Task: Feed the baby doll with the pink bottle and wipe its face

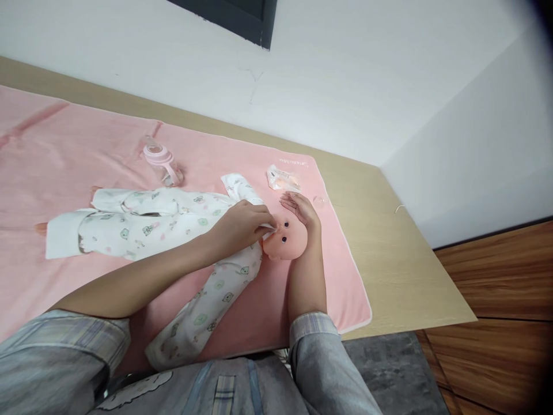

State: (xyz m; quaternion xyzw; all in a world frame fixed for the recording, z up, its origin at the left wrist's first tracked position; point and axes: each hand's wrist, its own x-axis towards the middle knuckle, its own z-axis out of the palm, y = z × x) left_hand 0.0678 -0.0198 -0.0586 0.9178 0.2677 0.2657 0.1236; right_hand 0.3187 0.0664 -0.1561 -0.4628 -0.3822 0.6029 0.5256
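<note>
A baby doll (285, 239) in a white printed sleepsuit (173, 222) lies on its back on a pink mat (64, 150), head toward the right. My left hand (242, 225) has its fingers pinched together at the doll's face, on something small and white that I cannot make out. My right hand (300, 210) lies cupped over the top of the doll's head, fingers stretched out flat.
A pink baby bottle (162, 161) lies on the mat beyond the doll. A small clear plastic packet (283, 177) sits near the mat's far right corner. The mat covers a light wooden table (397, 265) against a white wall; wooden flooring lies to the right.
</note>
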